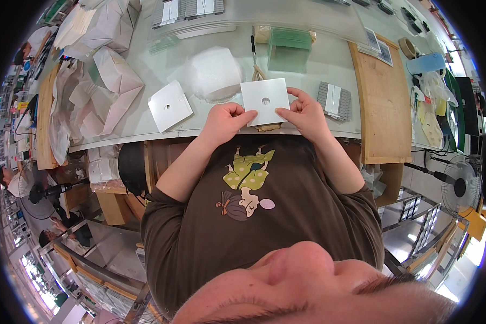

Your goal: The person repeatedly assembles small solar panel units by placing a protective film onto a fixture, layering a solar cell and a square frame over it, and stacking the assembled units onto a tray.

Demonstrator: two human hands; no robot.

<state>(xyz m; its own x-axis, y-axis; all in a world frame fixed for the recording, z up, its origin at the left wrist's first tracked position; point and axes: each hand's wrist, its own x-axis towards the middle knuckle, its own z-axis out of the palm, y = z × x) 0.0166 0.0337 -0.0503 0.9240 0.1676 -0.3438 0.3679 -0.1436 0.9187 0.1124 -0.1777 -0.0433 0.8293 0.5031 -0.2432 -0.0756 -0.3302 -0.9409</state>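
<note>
A white square card (254, 90) with a round hole in its middle is held up in front of me at the table's near edge. My left hand (225, 123) pinches its lower left corner. On the right side, the thumb and fingers of my right hand (306, 114) grip the same card. A second white square piece or stack (173, 117) with a similar hole lies to the left. Behind my left hand sits a mound of translucent white sheets (213, 70). A stack of greenish clear plates (289, 51) stands behind the card.
Grey striped pieces (335, 101) lie right of my right hand, beside a wooden board (384, 108). Crumpled wrapping (110, 92) covers the table's left part. A slim black-handled tool (254, 46) lies behind the card. A tape roll (406, 48) and a fan (460, 186) are farther right.
</note>
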